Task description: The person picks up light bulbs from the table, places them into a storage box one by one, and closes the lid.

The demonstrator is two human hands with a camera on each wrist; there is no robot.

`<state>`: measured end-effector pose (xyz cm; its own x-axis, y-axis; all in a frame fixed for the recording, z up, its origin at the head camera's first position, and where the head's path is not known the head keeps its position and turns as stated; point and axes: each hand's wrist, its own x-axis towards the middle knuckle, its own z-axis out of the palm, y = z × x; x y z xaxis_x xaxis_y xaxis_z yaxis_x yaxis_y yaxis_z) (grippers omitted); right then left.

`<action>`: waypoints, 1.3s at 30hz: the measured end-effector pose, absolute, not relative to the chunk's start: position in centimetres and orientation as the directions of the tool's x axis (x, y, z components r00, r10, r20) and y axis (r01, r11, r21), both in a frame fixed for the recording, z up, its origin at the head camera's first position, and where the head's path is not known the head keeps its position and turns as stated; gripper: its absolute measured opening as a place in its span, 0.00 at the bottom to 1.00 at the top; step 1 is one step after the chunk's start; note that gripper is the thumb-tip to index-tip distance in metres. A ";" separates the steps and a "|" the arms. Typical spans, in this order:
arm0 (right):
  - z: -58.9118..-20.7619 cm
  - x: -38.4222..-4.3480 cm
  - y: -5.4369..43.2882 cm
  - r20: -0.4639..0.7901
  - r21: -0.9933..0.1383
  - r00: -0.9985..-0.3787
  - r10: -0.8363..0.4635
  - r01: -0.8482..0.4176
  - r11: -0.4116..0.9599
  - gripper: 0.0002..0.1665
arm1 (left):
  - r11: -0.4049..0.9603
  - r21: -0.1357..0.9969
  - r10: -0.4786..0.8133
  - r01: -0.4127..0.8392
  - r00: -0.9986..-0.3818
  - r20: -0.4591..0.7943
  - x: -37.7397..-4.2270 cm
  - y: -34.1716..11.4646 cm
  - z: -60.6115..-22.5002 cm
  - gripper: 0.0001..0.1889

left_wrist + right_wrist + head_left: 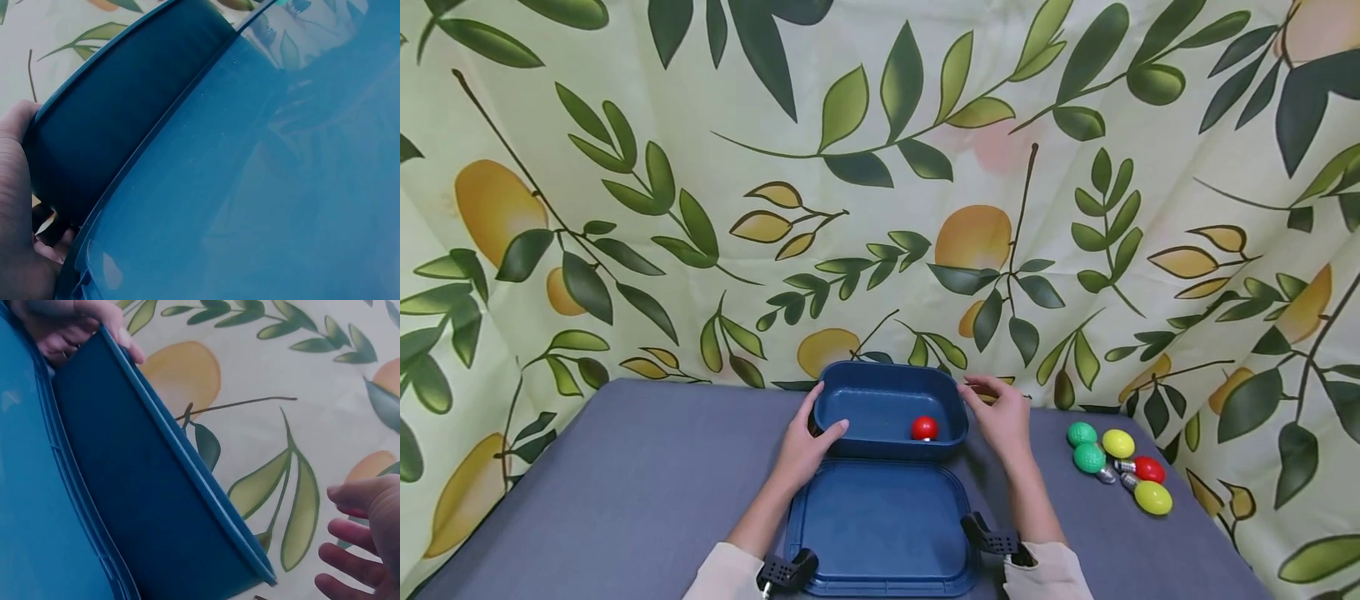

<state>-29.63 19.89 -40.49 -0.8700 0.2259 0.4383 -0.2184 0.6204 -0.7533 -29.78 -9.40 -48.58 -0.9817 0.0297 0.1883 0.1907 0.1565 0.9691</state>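
Note:
A dark blue rectangular container (887,408) sits at the back of the table, with a red rounded piece (925,427) inside near its right end. My left hand (805,442) grips the container's left end, its thumb over the rim; the left wrist view shows the fingers lower down beside the wall (106,125). Beside the right end is my right hand (1002,414), its fingers loosely spread. A gap separates this hand (369,537) from the container in the right wrist view. Directly in front lies a flat blue lid (883,529).
To the right lie several small bulb-shaped pieces with silvery bases: green (1088,457), yellow (1152,497) and red (1150,469). A leaf-and-fruit patterned cloth (880,192) hangs right behind the container. Grey cloth covers the table (647,492).

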 end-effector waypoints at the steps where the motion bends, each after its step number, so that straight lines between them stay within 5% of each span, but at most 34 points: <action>1: -40.3 -29.5 20.1 0.442 -0.755 -0.868 0.225 -0.224 0.617 0.13 | 0.156 0.969 0.030 0.190 -0.982 0.187 -29.9 -9.3 -48.6 0.41; 26: -39.0 -20.9 27.7 0.425 -0.658 -0.882 0.204 -0.146 0.738 0.21 | 0.177 0.968 0.040 0.177 -0.984 0.172 -30.0 -9.5 -48.7 0.41; 39: -39.1 -17.3 33.5 0.377 -0.645 -0.829 0.414 0.086 0.759 0.25 | 0.167 0.970 0.049 0.176 -0.984 0.171 -29.9 -9.6 -48.6 0.42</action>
